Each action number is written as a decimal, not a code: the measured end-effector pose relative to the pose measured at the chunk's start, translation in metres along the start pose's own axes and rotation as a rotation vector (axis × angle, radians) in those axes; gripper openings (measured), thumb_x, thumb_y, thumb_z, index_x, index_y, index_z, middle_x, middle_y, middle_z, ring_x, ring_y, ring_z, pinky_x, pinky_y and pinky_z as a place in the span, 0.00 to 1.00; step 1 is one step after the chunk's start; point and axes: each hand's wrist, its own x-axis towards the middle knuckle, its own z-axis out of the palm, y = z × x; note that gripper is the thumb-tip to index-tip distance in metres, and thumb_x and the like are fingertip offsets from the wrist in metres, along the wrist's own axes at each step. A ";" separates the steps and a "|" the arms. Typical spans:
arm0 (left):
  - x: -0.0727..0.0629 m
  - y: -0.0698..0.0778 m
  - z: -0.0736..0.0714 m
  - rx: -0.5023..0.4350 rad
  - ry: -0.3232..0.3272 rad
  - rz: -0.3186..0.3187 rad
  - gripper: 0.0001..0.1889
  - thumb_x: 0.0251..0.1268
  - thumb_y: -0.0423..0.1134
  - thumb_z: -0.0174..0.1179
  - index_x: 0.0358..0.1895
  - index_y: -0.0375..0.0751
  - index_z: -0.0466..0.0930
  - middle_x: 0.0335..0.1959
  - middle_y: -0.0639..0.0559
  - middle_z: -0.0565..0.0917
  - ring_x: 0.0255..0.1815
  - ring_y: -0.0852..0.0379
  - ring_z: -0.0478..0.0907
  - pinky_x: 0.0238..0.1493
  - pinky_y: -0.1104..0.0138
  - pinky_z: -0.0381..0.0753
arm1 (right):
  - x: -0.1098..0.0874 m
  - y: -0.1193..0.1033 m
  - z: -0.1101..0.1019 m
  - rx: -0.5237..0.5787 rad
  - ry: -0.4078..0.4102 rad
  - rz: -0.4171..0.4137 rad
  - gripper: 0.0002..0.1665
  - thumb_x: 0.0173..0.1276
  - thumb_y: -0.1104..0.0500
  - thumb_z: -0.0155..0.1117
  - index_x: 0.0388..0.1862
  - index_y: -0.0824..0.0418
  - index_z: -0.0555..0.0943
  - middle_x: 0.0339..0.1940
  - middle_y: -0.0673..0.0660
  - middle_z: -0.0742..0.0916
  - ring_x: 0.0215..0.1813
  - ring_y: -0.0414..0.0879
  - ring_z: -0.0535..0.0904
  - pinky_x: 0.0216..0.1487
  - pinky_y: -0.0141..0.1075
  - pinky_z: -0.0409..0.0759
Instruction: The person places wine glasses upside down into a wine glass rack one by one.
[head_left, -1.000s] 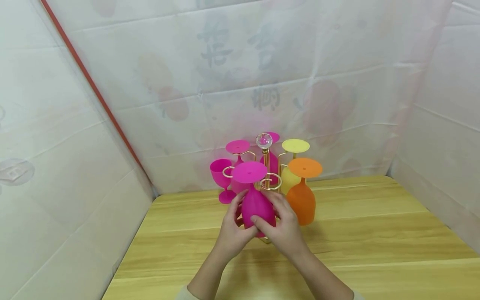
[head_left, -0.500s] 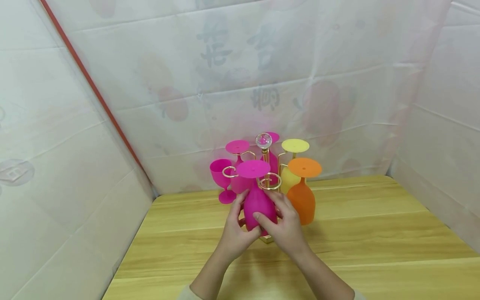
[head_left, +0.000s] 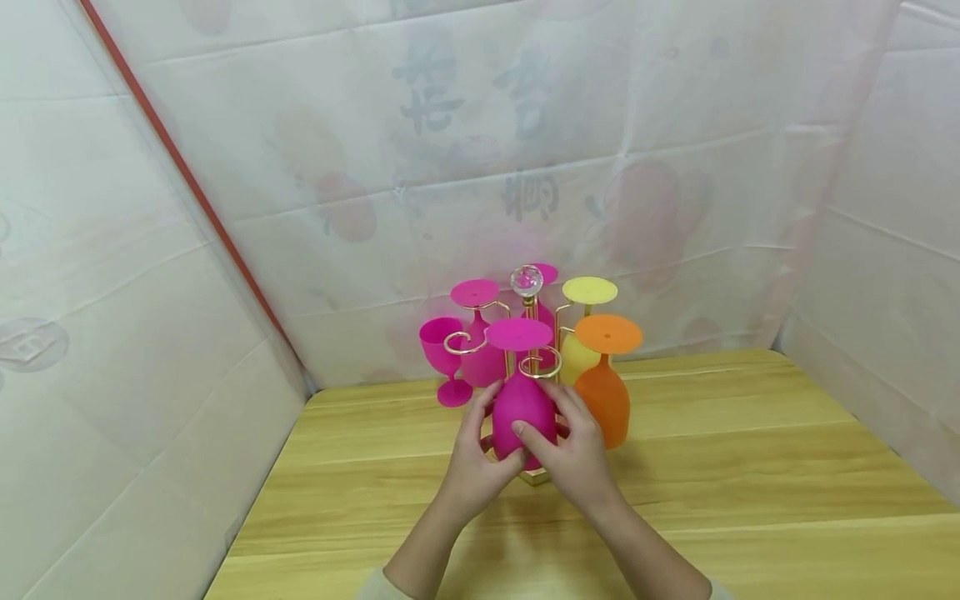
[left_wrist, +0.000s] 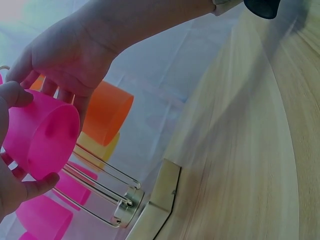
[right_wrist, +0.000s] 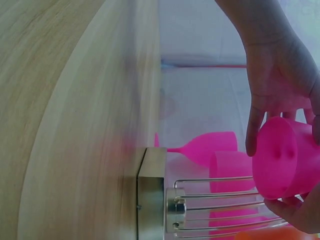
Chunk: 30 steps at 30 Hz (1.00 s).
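Note:
Both hands hold a magenta goblet upside down at the front of a gold wire rack. My left hand grips its bowl from the left. From the right, my right hand grips it with the thumb across the front. The goblet's foot is up beside a spiral hook; whether the stem is inside that hook, I cannot tell. Its open mouth shows in the left wrist view, facing down toward the rack's gold base.
Upside down on the rack hang an orange goblet, a yellow goblet and pink goblets. One magenta goblet stands upright behind left on the wooden table. A crystal knob tops the rack.
Both hands have moved the magenta goblet a short way to the right, toward the front right hook. The other goblets and the rack stay in place.

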 end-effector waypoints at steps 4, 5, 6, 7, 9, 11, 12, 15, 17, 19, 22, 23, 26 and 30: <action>-0.001 0.002 0.001 0.005 -0.002 -0.004 0.42 0.56 0.38 0.70 0.73 0.66 0.59 0.68 0.63 0.66 0.67 0.53 0.66 0.52 0.60 0.83 | -0.001 0.000 -0.001 0.001 0.003 0.025 0.36 0.62 0.49 0.73 0.68 0.46 0.71 0.64 0.48 0.75 0.57 0.49 0.77 0.45 0.40 0.86; -0.001 0.002 0.001 0.007 -0.002 -0.004 0.42 0.56 0.38 0.69 0.73 0.65 0.59 0.68 0.63 0.66 0.67 0.53 0.65 0.52 0.59 0.83 | -0.001 0.000 -0.001 -0.001 0.004 0.031 0.36 0.62 0.49 0.73 0.68 0.46 0.71 0.64 0.48 0.75 0.57 0.49 0.77 0.45 0.40 0.86; -0.001 0.003 0.001 0.009 -0.003 -0.004 0.43 0.56 0.38 0.69 0.74 0.65 0.59 0.69 0.63 0.65 0.68 0.54 0.65 0.52 0.60 0.83 | -0.001 0.000 -0.002 -0.002 0.005 0.037 0.36 0.62 0.49 0.73 0.68 0.47 0.71 0.63 0.48 0.75 0.57 0.49 0.77 0.45 0.39 0.86; -0.002 0.003 0.002 0.013 -0.003 -0.002 0.43 0.56 0.38 0.70 0.74 0.64 0.59 0.69 0.63 0.65 0.68 0.54 0.65 0.52 0.59 0.83 | -0.001 0.000 -0.002 -0.004 0.005 0.042 0.36 0.62 0.49 0.73 0.68 0.47 0.71 0.63 0.48 0.75 0.57 0.49 0.77 0.45 0.39 0.86; -0.002 0.003 0.002 0.025 -0.003 0.000 0.43 0.56 0.38 0.70 0.75 0.62 0.59 0.69 0.63 0.65 0.68 0.54 0.65 0.52 0.59 0.83 | -0.002 -0.001 -0.002 -0.003 0.006 0.054 0.36 0.62 0.49 0.72 0.68 0.48 0.71 0.62 0.48 0.76 0.56 0.49 0.78 0.45 0.40 0.86; -0.002 0.003 0.002 0.033 -0.004 0.004 0.43 0.56 0.38 0.70 0.75 0.60 0.59 0.69 0.63 0.65 0.69 0.54 0.65 0.52 0.59 0.83 | -0.002 -0.001 -0.003 0.003 0.008 0.064 0.36 0.62 0.49 0.72 0.68 0.48 0.71 0.61 0.48 0.76 0.56 0.49 0.78 0.45 0.40 0.86; -0.002 0.003 0.002 0.037 -0.004 0.007 0.43 0.56 0.38 0.70 0.75 0.59 0.59 0.69 0.63 0.65 0.69 0.54 0.65 0.52 0.59 0.83 | -0.002 -0.001 -0.003 0.008 0.008 0.071 0.36 0.62 0.49 0.72 0.68 0.48 0.71 0.61 0.48 0.76 0.56 0.49 0.78 0.45 0.41 0.86; -0.001 0.004 0.002 0.037 -0.009 0.016 0.42 0.57 0.39 0.70 0.75 0.58 0.59 0.69 0.63 0.66 0.69 0.53 0.65 0.52 0.59 0.83 | -0.002 -0.002 -0.003 0.023 0.007 0.083 0.36 0.62 0.49 0.72 0.68 0.48 0.70 0.62 0.48 0.76 0.57 0.50 0.78 0.46 0.41 0.86; -0.002 0.004 0.002 0.031 -0.013 0.026 0.41 0.58 0.39 0.69 0.75 0.59 0.60 0.69 0.61 0.66 0.68 0.52 0.65 0.52 0.60 0.84 | -0.002 -0.001 -0.003 0.028 0.007 0.088 0.36 0.63 0.49 0.72 0.68 0.48 0.69 0.62 0.48 0.76 0.57 0.50 0.78 0.46 0.42 0.86; -0.002 0.004 0.002 0.022 -0.019 0.029 0.41 0.58 0.39 0.69 0.74 0.62 0.61 0.70 0.61 0.66 0.68 0.51 0.66 0.52 0.60 0.84 | -0.003 0.000 -0.003 0.029 0.009 0.090 0.37 0.63 0.49 0.72 0.68 0.49 0.69 0.62 0.48 0.76 0.58 0.50 0.78 0.47 0.44 0.86; -0.002 0.003 0.003 0.012 -0.028 0.024 0.41 0.59 0.37 0.69 0.73 0.66 0.61 0.70 0.62 0.65 0.68 0.51 0.67 0.52 0.59 0.83 | -0.003 0.001 -0.003 0.033 0.012 0.096 0.37 0.63 0.51 0.72 0.69 0.49 0.68 0.62 0.49 0.76 0.58 0.51 0.79 0.48 0.45 0.85; -0.002 0.003 0.003 0.009 -0.030 0.021 0.41 0.58 0.36 0.69 0.73 0.67 0.61 0.70 0.63 0.65 0.68 0.51 0.67 0.53 0.59 0.83 | -0.003 0.001 -0.002 0.035 0.013 0.099 0.37 0.63 0.52 0.72 0.68 0.49 0.68 0.62 0.49 0.77 0.57 0.51 0.79 0.49 0.46 0.85; -0.002 0.003 0.003 0.003 -0.034 0.013 0.42 0.57 0.34 0.70 0.72 0.68 0.62 0.70 0.64 0.65 0.68 0.52 0.67 0.54 0.59 0.83 | -0.003 0.002 -0.003 0.049 0.012 0.111 0.37 0.62 0.54 0.72 0.68 0.50 0.67 0.60 0.51 0.77 0.57 0.52 0.79 0.49 0.47 0.85; -0.003 0.004 0.004 -0.006 -0.036 0.020 0.42 0.56 0.31 0.70 0.72 0.64 0.63 0.71 0.62 0.65 0.68 0.51 0.67 0.55 0.58 0.82 | -0.003 0.003 -0.003 0.063 0.010 0.119 0.36 0.63 0.56 0.72 0.68 0.51 0.67 0.60 0.54 0.77 0.56 0.54 0.79 0.50 0.48 0.85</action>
